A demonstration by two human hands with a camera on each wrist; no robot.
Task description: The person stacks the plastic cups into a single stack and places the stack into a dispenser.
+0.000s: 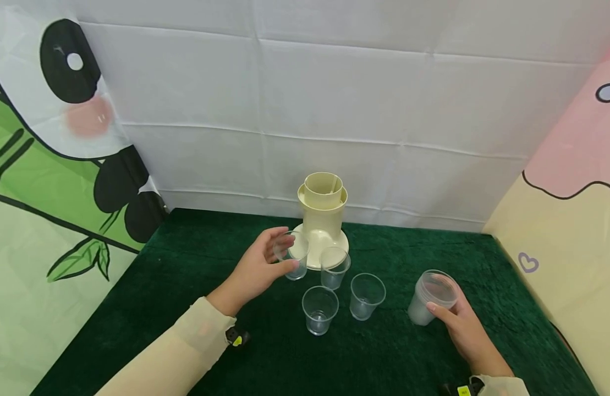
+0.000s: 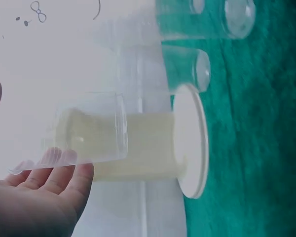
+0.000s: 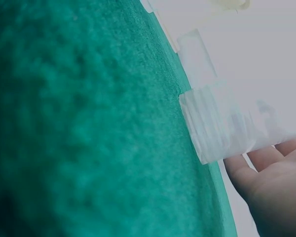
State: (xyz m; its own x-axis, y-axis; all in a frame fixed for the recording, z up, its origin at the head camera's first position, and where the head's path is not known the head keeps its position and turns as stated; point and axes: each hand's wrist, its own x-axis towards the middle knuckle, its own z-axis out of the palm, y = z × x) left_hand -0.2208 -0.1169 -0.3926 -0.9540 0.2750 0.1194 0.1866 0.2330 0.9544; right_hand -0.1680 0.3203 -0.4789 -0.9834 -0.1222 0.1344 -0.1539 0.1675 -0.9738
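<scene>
My left hand [image 1: 255, 269] holds a clear plastic cup [image 2: 98, 131] between thumb and fingers, beside a cream-coloured stand [image 1: 322, 220]. In the left wrist view the cup's base appears raised above the cloth. Three more clear cups stand upright close by: one in front of the stand [image 1: 334, 272], one nearer me [image 1: 320, 313], and one to the right [image 1: 367, 297]. My right hand [image 1: 468, 333] grips a nested stack of clear cups [image 1: 422, 305] at the right, thumb on the near side; some fingers are hidden behind it in the head view.
Dark green plush cloth [image 1: 389, 357] covers the table. A white fabric backdrop [image 1: 329, 93] rises right behind the stand. Printed cartoon panels flank the table, one green at the left [image 1: 67, 143] and one pink and yellow at the right [image 1: 567, 220].
</scene>
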